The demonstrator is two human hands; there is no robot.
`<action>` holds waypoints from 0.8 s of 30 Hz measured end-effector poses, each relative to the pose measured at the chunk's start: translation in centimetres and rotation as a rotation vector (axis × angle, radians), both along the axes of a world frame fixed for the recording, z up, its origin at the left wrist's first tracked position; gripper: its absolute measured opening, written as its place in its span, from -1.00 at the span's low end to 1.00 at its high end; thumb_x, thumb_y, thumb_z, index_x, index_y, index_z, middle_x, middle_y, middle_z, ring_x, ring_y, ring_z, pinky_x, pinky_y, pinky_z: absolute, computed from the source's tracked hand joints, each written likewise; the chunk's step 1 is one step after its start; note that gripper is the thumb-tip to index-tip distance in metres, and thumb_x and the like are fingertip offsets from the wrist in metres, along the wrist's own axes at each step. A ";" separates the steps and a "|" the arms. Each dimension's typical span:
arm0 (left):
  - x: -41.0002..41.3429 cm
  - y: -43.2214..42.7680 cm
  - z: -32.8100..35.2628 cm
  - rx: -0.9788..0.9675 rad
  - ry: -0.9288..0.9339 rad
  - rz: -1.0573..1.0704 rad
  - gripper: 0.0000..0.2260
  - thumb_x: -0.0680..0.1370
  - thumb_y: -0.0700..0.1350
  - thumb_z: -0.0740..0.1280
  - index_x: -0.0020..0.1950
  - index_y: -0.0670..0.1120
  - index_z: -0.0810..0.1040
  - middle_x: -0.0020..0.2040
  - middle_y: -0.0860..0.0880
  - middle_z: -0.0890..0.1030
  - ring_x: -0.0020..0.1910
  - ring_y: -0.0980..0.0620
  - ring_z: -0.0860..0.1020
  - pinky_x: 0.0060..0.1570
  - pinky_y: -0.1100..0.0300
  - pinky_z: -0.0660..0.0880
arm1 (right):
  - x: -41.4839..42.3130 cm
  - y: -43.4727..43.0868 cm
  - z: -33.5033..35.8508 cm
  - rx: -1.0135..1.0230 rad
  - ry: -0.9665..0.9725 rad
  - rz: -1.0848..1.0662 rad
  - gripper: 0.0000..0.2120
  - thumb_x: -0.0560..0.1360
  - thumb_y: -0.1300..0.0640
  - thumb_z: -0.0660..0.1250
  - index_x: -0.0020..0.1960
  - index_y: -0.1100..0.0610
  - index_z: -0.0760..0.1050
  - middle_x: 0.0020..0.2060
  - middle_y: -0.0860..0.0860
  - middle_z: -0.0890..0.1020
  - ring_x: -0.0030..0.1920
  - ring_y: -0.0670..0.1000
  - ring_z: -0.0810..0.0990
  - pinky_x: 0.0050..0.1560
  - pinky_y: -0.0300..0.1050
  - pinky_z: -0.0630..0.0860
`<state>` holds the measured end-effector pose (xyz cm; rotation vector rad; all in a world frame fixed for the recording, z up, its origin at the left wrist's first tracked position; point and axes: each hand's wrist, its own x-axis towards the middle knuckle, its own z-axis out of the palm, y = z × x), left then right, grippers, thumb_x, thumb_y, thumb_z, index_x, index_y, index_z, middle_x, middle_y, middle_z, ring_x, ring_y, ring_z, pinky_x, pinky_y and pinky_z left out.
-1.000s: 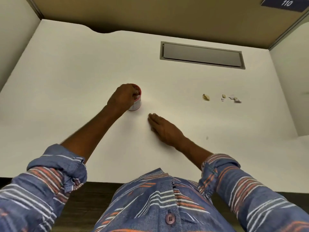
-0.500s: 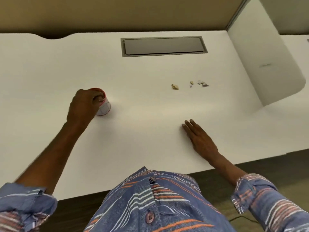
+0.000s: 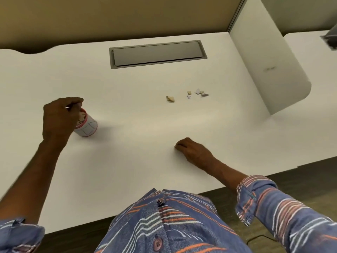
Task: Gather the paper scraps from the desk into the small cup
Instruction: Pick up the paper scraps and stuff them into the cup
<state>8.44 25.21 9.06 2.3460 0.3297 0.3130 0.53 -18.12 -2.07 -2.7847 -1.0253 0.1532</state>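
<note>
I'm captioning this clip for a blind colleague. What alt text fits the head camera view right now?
A person's left hand is at the rim of a small cup on a white desk, while the right hand rests curled on the desk. A few paper scraps lie farther back, in front of a grey cable hatch.

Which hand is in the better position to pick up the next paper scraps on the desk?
Probably the right hand: it rests free on the desk, nearer the paper scraps. The left hand is at the small cup.
</note>
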 end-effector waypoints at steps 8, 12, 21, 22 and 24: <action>1.8 -12.3 -1.0 -0.011 -0.116 -0.310 -0.84 0.56 -0.20 0.36 0.10 -0.11 0.69 0.02 -0.07 0.70 -0.02 -0.01 0.67 0.10 0.05 0.60 | 7.8 -4.3 0.8 -0.079 0.002 -0.247 -0.84 0.56 0.30 0.25 0.11 0.21 0.52 0.04 0.15 0.54 0.10 0.19 0.51 -0.13 0.12 0.53; 3.5 -19.9 -3.2 -0.028 0.010 -0.452 -0.76 0.57 -0.20 0.35 0.23 -0.11 0.62 0.16 -0.06 0.64 0.12 -0.04 0.60 0.17 0.02 0.54 | 12.5 -7.1 1.0 -0.033 -0.002 -0.394 -0.75 0.58 0.29 0.22 0.23 0.19 0.52 0.17 0.13 0.54 0.23 0.16 0.48 0.05 0.05 0.48; 9.1 -28.4 -8.4 0.274 0.285 -0.623 -0.55 0.63 -0.19 0.20 0.53 -0.12 0.28 0.57 -0.11 0.19 0.56 -0.13 0.12 0.53 0.08 0.11 | 18.9 -9.6 1.2 0.068 0.060 -0.305 -0.49 0.63 0.31 0.12 0.57 0.17 0.19 0.57 0.13 0.22 0.58 0.18 0.16 0.46 0.06 0.33; 9.4 -28.7 -9.0 0.305 0.311 -0.621 -0.55 0.64 -0.18 0.19 0.55 -0.12 0.26 0.58 -0.11 0.15 0.57 -0.14 0.07 0.54 0.07 0.08 | 19.4 -9.6 0.9 0.046 0.067 -0.272 -0.49 0.64 0.31 0.10 0.58 0.18 0.16 0.58 0.14 0.18 0.59 0.20 0.12 0.49 0.07 0.28; 9.7 -29.2 -9.8 0.315 0.357 -0.596 -0.54 0.64 -0.14 0.19 0.55 -0.11 0.24 0.59 -0.10 0.12 0.59 -0.15 0.01 0.54 0.04 0.08 | 20.2 -9.5 0.4 0.026 0.090 -0.232 -0.49 0.65 0.31 0.08 0.58 0.20 0.14 0.58 0.18 0.15 0.59 0.24 0.10 0.55 0.07 0.19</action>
